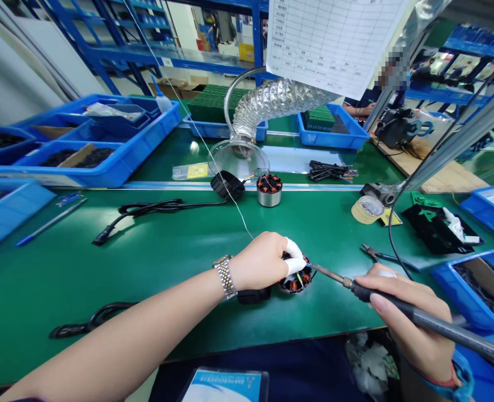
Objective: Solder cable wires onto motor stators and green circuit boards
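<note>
My right hand [414, 318] grips a soldering iron [380, 298] by its dark handle, with the tip pointing left to a motor stator [295, 283] with copper windings. White finger cots cover the thumb and forefinger of my left hand [267, 259], which are pinched at a short blue wire [309, 264] above the stator, right by the iron's tip. A thin strand of solder wire [230, 192] slopes down from above and disappears behind my left hand. Below my left wrist lies a black housing [254, 295], partly covered. A yellow-green wire shows inside the stator.
Behind my hands stand another stator [269, 191] in a silver ring and a round black cap [227, 185] with its cable [163, 206]. A foil fume duct [272, 103] hangs over the bench. Cutters [387, 257], a tape roll [367, 209] and blue bins [481, 290] are on the right.
</note>
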### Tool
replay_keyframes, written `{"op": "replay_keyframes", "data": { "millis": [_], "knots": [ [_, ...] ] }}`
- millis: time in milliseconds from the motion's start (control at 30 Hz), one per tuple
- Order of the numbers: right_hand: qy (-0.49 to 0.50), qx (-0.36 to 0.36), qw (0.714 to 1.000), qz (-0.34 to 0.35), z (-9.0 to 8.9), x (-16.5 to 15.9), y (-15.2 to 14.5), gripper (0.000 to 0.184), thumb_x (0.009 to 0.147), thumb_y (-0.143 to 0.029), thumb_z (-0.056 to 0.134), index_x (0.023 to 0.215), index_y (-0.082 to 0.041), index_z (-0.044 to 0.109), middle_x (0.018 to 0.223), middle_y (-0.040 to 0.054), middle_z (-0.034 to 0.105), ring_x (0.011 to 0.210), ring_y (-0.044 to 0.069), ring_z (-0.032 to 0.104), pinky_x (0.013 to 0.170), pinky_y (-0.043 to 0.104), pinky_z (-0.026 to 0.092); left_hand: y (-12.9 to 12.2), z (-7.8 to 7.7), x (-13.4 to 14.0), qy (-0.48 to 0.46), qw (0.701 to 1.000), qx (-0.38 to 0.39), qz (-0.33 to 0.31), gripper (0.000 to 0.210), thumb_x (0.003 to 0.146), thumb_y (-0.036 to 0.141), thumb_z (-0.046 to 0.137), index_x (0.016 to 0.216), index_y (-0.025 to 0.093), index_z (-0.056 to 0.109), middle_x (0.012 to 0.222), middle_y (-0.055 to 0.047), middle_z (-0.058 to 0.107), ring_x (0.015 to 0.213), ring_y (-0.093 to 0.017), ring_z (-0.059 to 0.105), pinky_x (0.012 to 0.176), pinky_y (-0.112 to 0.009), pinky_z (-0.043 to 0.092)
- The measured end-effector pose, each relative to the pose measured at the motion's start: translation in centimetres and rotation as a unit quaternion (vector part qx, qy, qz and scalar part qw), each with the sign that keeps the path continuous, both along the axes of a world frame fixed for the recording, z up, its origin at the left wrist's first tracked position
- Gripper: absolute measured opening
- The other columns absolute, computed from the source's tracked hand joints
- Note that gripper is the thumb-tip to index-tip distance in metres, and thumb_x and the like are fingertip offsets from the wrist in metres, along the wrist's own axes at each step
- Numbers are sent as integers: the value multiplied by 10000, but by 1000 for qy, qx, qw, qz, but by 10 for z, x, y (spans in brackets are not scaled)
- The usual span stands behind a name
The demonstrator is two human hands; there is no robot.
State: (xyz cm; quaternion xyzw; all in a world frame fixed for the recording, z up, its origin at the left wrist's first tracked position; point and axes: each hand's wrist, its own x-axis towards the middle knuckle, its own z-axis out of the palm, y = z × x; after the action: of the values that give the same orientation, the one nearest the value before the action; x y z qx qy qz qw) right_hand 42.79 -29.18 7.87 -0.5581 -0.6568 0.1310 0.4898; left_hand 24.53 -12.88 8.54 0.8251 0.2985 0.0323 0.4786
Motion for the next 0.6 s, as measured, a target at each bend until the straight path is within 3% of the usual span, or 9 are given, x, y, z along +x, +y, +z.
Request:
{"op": "replay_keyframes", "data": {
  "millis": [600],
  "knots": [
    [6,-8,1000,12,1,2,-2,269,766,-110,543,996,-207,644,744,29,628,663,151,569,609,292,443,-1,0,0,-1,1000,4,0,232,741,336,527,706,162,676,787,-34,698,718,-170,622,662,-243,453]
  ]
}}
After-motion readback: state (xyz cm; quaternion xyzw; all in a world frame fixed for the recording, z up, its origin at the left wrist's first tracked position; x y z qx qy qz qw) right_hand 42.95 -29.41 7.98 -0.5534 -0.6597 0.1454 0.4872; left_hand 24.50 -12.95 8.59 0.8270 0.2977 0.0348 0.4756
